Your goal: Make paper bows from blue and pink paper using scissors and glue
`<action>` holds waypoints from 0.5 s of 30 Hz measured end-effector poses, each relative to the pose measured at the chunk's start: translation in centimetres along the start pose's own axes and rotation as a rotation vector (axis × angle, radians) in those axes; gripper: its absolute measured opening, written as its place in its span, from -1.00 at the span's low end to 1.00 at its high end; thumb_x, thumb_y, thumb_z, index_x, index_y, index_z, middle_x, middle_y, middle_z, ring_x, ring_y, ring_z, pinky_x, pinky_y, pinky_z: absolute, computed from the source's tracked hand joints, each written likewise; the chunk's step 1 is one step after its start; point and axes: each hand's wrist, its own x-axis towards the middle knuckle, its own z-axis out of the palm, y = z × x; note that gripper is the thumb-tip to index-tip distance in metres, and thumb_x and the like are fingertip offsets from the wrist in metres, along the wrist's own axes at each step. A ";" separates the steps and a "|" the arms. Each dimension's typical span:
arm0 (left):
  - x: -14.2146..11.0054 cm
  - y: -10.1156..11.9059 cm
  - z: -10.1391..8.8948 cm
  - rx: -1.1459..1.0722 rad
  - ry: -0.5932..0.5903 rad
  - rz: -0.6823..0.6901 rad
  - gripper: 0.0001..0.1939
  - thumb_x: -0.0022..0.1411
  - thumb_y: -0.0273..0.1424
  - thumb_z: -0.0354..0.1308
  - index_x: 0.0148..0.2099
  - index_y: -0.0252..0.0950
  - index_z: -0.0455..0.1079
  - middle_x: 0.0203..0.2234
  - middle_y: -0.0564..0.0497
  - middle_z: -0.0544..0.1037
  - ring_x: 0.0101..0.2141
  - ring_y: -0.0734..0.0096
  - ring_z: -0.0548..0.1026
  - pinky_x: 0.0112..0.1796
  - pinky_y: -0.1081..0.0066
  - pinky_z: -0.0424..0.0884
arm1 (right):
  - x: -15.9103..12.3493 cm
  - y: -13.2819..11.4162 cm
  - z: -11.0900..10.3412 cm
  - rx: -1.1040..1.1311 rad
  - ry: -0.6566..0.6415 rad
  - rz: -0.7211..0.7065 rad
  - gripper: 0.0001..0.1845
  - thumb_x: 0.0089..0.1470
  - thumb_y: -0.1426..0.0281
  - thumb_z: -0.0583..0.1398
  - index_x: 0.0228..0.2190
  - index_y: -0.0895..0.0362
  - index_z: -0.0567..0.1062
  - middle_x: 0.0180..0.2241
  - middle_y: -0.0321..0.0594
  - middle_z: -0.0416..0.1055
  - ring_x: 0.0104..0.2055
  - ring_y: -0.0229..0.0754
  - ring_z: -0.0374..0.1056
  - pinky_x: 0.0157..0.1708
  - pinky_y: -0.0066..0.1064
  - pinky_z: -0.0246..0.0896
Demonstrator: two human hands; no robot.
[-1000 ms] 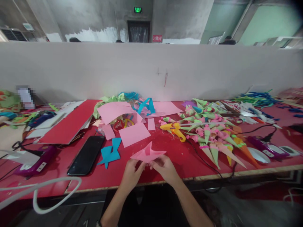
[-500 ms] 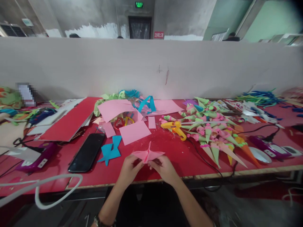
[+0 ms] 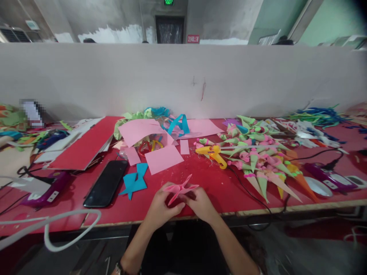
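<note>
The right hand (image 3: 200,204), nearest the viewer, grasps a small pink piece of folded paper or thin foam (image 3: 180,188) at its right side. The left hand (image 3: 163,204) curls about its left side, thumb extended below; whether its partly hidden fingers grip firmly cannot be told. The piece is held over the front of the red tabletop (image 3: 206,183). Its folding appears well advanced: several points radiate from a gathered centre, though whether they are fastened is not visible. Just beyond, to the left, a blue pointed sheet-material form (image 3: 135,182) lies near a black rectangular phone (image 3: 106,184). Farther back, a flat pink rectangular sheet (image 3: 164,159) and a narrow pink strip (image 3: 184,146) remain unfolded. To the right, a yellow plastic glue gun (image 3: 212,153) lies beside a heap of green, pink and orange cones (image 3: 255,164), seemingly already shaped. A pale grey partition (image 3: 143,80) stands behind.
</note>
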 end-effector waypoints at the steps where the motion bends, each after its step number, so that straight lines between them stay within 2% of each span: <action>1: 0.1 0.1 0.1 -0.001 0.007 -0.014 -0.80 0.00 -0.41 0.14 -0.25 -0.29 0.39 -0.29 -0.05 0.46 -0.28 0.34 0.41 -0.26 0.41 0.33 | 0.0 -0.1 0.1 -0.020 0.000 -0.020 -0.85 -0.07 0.47 0.14 -0.39 0.15 0.50 -0.40 -0.22 0.45 -0.33 -0.19 0.35 -0.33 -0.41 0.24; 5: 0.5 -0.1 0.4 -0.057 0.097 -0.142 -0.85 0.08 -0.35 0.08 -0.35 -0.31 0.41 -0.45 0.00 0.48 -0.40 0.40 0.43 -0.38 0.47 0.34 | 0.2 -0.4 0.4 -0.114 0.019 -0.105 -0.82 -0.05 0.47 0.12 -0.36 0.12 0.50 -0.35 -0.21 0.46 -0.26 -0.17 0.35 -0.25 -0.36 0.22; 8: 0.6 -0.3 0.5 -0.109 0.123 -0.205 -0.83 0.08 -0.34 0.08 -0.40 -0.33 0.41 -0.47 -0.01 0.49 -0.42 0.39 0.44 -0.39 0.47 0.34 | 0.2 -0.3 0.6 -0.152 0.035 -0.124 -0.83 -0.05 0.45 0.11 -0.38 0.13 0.49 -0.36 -0.20 0.46 -0.25 -0.16 0.35 -0.22 -0.34 0.20; 12: 0.5 -0.6 0.6 -0.159 0.126 -0.246 -0.82 0.07 -0.33 0.08 -0.40 -0.34 0.42 -0.47 -0.02 0.51 -0.39 0.35 0.45 -0.36 0.45 0.35 | 0.2 0.1 0.7 0.033 0.157 -0.050 -0.79 -0.09 0.39 0.16 -0.31 0.11 0.36 -0.35 -0.23 0.41 -0.30 -0.22 0.34 -0.29 -0.40 0.23; 15: 0.4 -0.6 0.7 -0.183 0.090 -0.285 -0.81 0.05 -0.33 0.10 -0.37 -0.35 0.44 -0.44 -0.04 0.53 -0.35 0.31 0.46 -0.32 0.43 0.36 | 0.4 0.2 0.4 0.150 0.230 0.027 -0.70 -0.13 0.37 0.17 -0.27 0.10 0.28 -0.41 -0.30 0.35 -0.45 -0.32 0.30 -0.45 -0.49 0.22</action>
